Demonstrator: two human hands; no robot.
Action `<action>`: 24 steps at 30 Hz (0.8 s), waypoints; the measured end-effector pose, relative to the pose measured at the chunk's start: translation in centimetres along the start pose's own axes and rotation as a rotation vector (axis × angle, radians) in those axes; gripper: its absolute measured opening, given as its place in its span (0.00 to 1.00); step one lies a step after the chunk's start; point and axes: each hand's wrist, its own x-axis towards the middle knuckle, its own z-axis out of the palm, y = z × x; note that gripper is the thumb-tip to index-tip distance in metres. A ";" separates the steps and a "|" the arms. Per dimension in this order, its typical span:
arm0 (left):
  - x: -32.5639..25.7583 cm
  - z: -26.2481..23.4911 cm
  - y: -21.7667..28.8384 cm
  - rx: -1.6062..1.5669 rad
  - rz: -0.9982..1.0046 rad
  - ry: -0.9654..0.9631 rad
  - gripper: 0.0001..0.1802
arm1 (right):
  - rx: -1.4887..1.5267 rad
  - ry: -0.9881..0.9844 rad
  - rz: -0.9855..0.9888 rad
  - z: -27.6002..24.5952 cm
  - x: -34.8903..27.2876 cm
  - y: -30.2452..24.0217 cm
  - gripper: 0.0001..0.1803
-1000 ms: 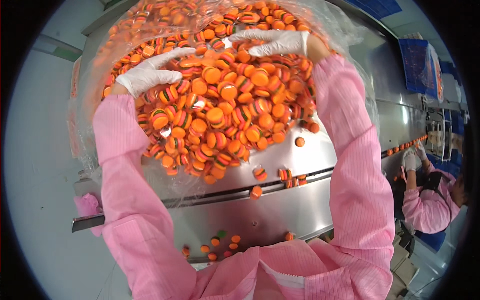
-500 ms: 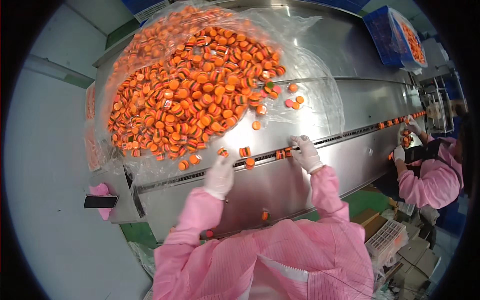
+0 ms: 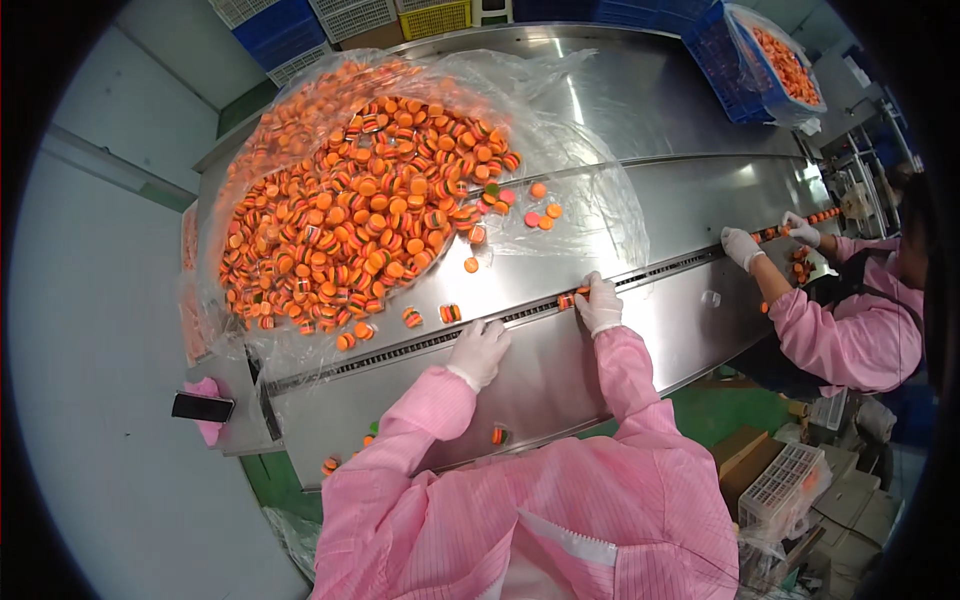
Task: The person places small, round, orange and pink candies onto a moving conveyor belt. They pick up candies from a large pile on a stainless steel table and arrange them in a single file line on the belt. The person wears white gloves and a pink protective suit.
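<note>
My left hand (image 3: 480, 352), white-gloved, is closed with fingers curled down at the near side of the narrow conveyor track (image 3: 385, 355); whatever it pinches is hidden beneath it. At the track farther right, my gloved right hand (image 3: 601, 306) closes on a burger-shaped candy (image 3: 583, 292), partly covered by the fingers. Another layered candy (image 3: 566, 301) sits in the track just left of it. Two loose candies, one striped (image 3: 450, 313) and one beside it (image 3: 411, 317), lie beyond the track near my left hand. A large candy heap (image 3: 350, 210) spreads over clear plastic sheeting (image 3: 600, 200).
A co-worker's gloved hands (image 3: 741, 248) work along the track at right. A blue crate (image 3: 722, 75) with candies stands at the far right. A phone (image 3: 203, 407) rests at the left end. Loose candies (image 3: 499, 435) lie near the table's front edge.
The view has shifted. My left hand has moved right, over the place where a loose candy lay. My right hand stays at the track. The co-worker's hand has reached to the track.
</note>
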 end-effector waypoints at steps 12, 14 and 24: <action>-5.6 3.2 -0.3 -0.291 -0.064 -0.031 0.18 | 0.079 0.332 -0.988 1.1 -0.6 1.2 0.06; -5.4 2.4 0.3 -0.339 -0.184 -0.146 0.16 | -0.080 0.353 -0.822 -0.2 -0.9 2.3 0.09; -0.1 6.2 -1.3 -0.070 -0.109 -0.133 0.13 | -0.174 -0.120 -0.367 -3.9 6.2 9.1 0.15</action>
